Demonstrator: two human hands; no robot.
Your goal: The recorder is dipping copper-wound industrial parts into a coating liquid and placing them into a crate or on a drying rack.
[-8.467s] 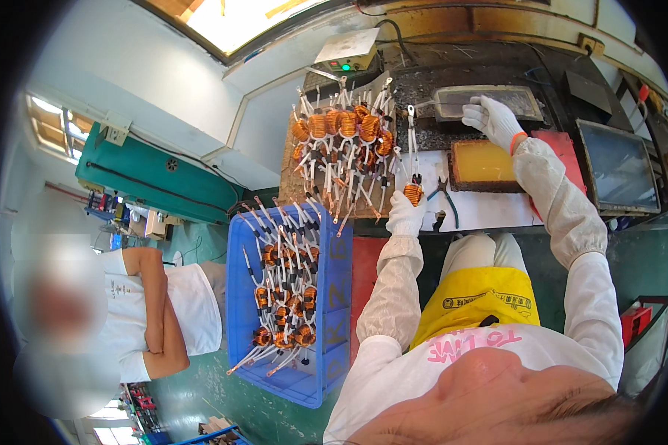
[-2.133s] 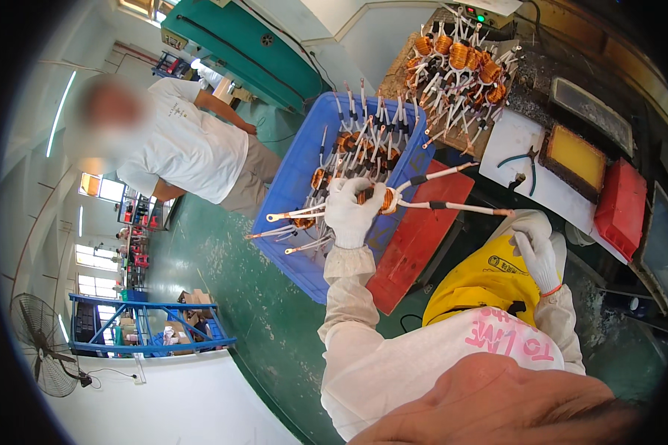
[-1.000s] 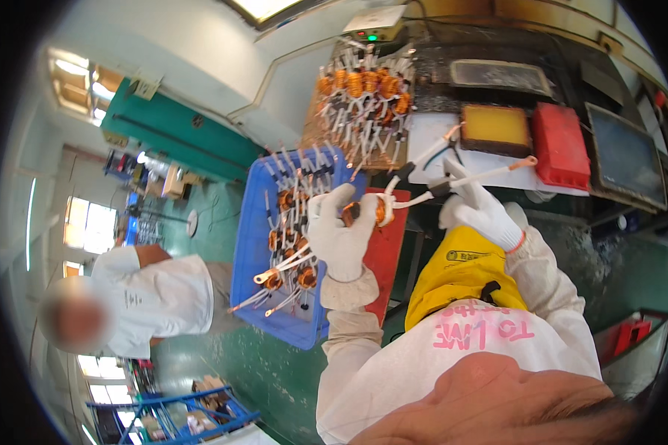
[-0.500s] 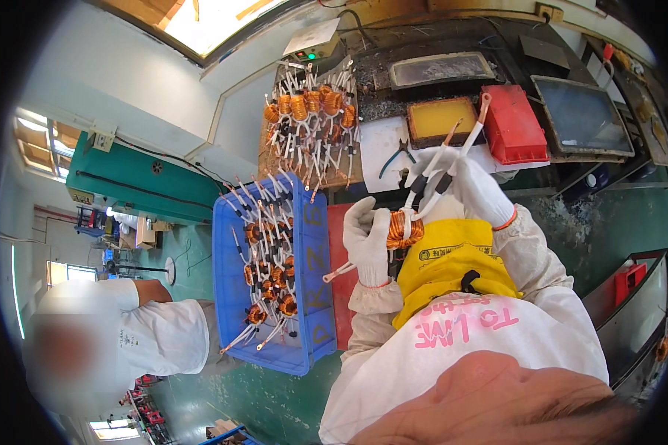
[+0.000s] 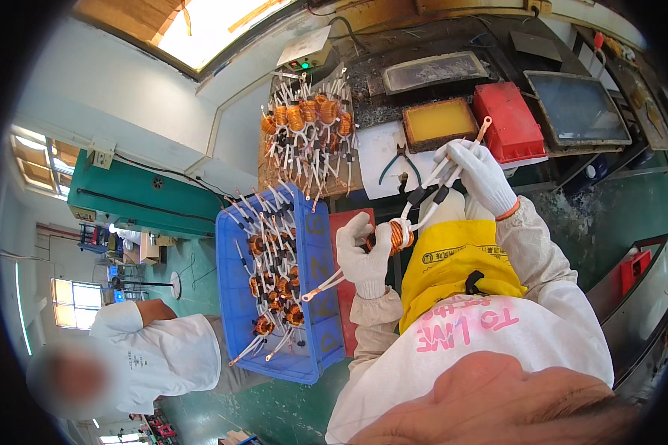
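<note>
While the left hand (image 5: 362, 256) grips a copper-wound toroidal coil (image 5: 402, 234) beside a yellow apron (image 5: 456, 252), the right hand (image 5: 479, 174) pinches its white leads (image 5: 430, 211); lead handling appears underway, the next move calling for a steady coil.

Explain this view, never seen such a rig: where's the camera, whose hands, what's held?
There's no robot here: these are a person's own two hands, in white gloves. The picture comes from a wide fisheye camera worn on the head, looking down, so straight edges bend near its rim. The left hand holds a copper coil, and the right hand holds its white wires. On the bench are a pile of similar coils, pliers and a red box. To the left, a blue crate holds more, and another person stands beyond it.
</note>
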